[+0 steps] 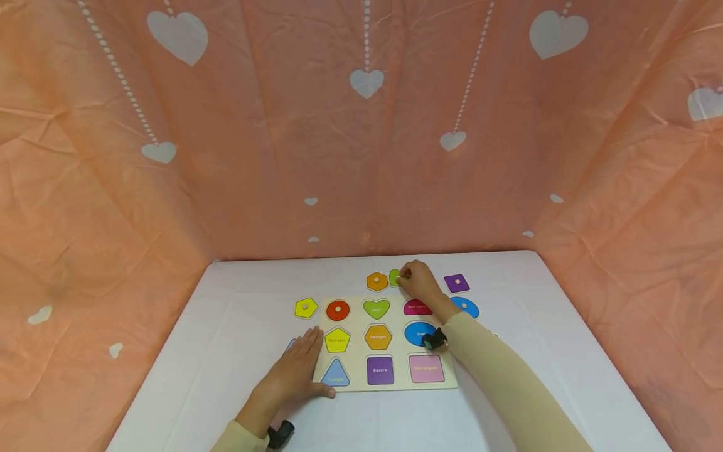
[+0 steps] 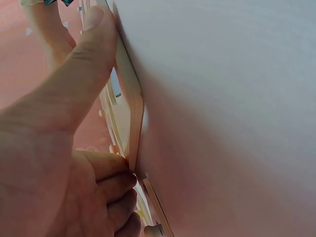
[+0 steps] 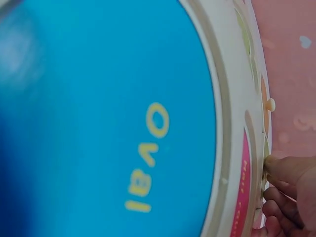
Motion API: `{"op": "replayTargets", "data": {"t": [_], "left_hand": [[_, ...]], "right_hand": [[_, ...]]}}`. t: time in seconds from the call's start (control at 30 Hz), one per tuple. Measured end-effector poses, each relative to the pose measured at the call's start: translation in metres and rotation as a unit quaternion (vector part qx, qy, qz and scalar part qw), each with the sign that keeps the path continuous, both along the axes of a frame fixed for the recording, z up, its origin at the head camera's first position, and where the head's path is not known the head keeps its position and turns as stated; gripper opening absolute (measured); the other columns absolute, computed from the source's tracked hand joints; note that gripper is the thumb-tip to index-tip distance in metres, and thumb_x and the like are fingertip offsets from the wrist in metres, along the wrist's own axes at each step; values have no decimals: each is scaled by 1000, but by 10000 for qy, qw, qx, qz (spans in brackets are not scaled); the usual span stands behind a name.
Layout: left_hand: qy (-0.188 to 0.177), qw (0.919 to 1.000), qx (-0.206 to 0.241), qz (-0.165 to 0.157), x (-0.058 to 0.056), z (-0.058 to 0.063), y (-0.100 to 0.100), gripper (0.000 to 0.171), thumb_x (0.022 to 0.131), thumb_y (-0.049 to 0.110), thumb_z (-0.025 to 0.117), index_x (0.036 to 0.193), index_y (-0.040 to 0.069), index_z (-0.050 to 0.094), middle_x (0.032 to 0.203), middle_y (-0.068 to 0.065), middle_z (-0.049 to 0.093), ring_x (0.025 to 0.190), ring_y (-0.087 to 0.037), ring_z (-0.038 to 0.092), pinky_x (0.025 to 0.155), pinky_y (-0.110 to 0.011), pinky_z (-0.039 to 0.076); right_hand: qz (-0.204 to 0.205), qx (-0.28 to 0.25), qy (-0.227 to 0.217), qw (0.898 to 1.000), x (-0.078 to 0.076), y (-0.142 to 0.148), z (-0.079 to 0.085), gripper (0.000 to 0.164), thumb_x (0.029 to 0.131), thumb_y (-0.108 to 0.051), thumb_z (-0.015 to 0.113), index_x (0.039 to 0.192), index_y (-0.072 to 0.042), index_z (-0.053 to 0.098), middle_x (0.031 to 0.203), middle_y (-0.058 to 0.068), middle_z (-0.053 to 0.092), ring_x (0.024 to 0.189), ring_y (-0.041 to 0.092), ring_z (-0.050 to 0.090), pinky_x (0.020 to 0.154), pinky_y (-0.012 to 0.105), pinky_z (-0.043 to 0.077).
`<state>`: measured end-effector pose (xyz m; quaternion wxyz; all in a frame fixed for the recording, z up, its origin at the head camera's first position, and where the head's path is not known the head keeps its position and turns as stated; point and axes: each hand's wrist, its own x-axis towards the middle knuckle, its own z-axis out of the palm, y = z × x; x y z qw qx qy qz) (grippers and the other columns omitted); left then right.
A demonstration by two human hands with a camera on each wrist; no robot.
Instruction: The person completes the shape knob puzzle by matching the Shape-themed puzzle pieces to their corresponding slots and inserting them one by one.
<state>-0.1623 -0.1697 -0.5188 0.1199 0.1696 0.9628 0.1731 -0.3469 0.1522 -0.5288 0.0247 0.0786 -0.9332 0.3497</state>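
A wooden shape puzzle board [image 1: 397,383] lies on the table, with a knobbed red circle piece [image 1: 337,311] in its upper left recess. Against the board's left side rests my left hand [image 1: 296,364], fingers extended along that edge and thumb [image 2: 94,54] at the front edge. Behind the board, my right hand [image 1: 420,282] pinches a green puzzle piece [image 1: 394,277]; the hand covers part of it, and its full outline is hidden. Printed recesses on the board include a green heart [image 1: 376,309] and a blue oval [image 3: 113,123], the latter under my right wrist.
Around the board lie a yellow pentagon piece [image 1: 306,307], an orange hexagon piece [image 1: 376,282], a purple square piece [image 1: 457,284] and a blue oval piece [image 1: 465,307]. A blue piece [image 1: 290,344] is mostly hidden by the left hand. Pink heart-patterned cloth [image 1: 361,188] hangs behind the white table.
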Motion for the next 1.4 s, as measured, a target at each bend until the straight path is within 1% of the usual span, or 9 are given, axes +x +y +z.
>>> {"op": "replayTargets", "data": {"t": [0.1, 0.33, 0.6, 0.9, 1.1, 1.3, 1.4], "left_hand": [[-4, 10000, 8, -4, 0, 0, 0, 129, 72, 54, 96, 166, -4, 30, 175, -20, 27, 164, -36, 23, 133, -54, 23], [19, 10000, 29, -21, 0, 0, 0, 129, 72, 55, 96, 166, -5, 31, 175, -21, 28, 164, -36, 23, 133, -54, 23], [-7, 10000, 29, 21, 0, 2, -1, 129, 72, 56, 96, 166, -5, 31, 175, -21, 27, 164, -36, 23, 133, -54, 23], [-5, 9999, 108, 39, 1, 2, -2, 129, 72, 54, 96, 165, -5, 31, 175, -21, 27, 163, -37, 23, 133, -55, 22], [23, 9998, 169, 38, 3, 1, -1, 128, 71, 51, 98, 165, -5, 32, 175, -21, 29, 163, -37, 24, 133, -55, 23], [41, 9998, 182, 48, 3, 2, 0, 128, 71, 51, 98, 166, -4, 31, 175, -21, 28, 163, -36, 24, 133, -54, 23], [43, 9998, 182, 28, 3, 2, 0, 128, 72, 51, 97, 166, -5, 31, 175, -21, 28, 163, -36, 24, 133, -54, 23]], "right_hand": [[1, -62, -26, 10000, -1, 1, 3, 18, 101, -14, 77, 112, 0, 73, 105, 13, 67, 101, 28, 63, 98, 42, 62], [35, -388, -66, 9992, -2, 6, 8, 18, 102, -15, 77, 112, 0, 72, 105, 13, 67, 98, 28, 64, 94, 40, 63], [178, -546, 29, 9983, 4, 5, 12, 19, 101, -16, 78, 112, -2, 71, 107, 12, 67, 101, 28, 64, 99, 42, 62], [311, -491, 116, 9982, 12, -1, 15, 15, 99, -15, 79, 109, -4, 74, 103, 9, 64, 97, 24, 62, 95, 39, 62], [511, -432, 182, 9976, 18, -4, 15, 12, 99, -13, 80, 105, -3, 75, 100, 8, 64, 94, 23, 61, 90, 37, 61], [609, -206, 176, 9978, 24, -9, 17, 12, 98, -14, 81, 105, -5, 76, 100, 7, 64, 95, 22, 62, 92, 36, 61], [732, -155, 200, 9970, 28, -12, 19, 11, 97, -13, 81, 104, -5, 77, 100, 7, 65, 96, 22, 62, 92, 36, 62]]}}
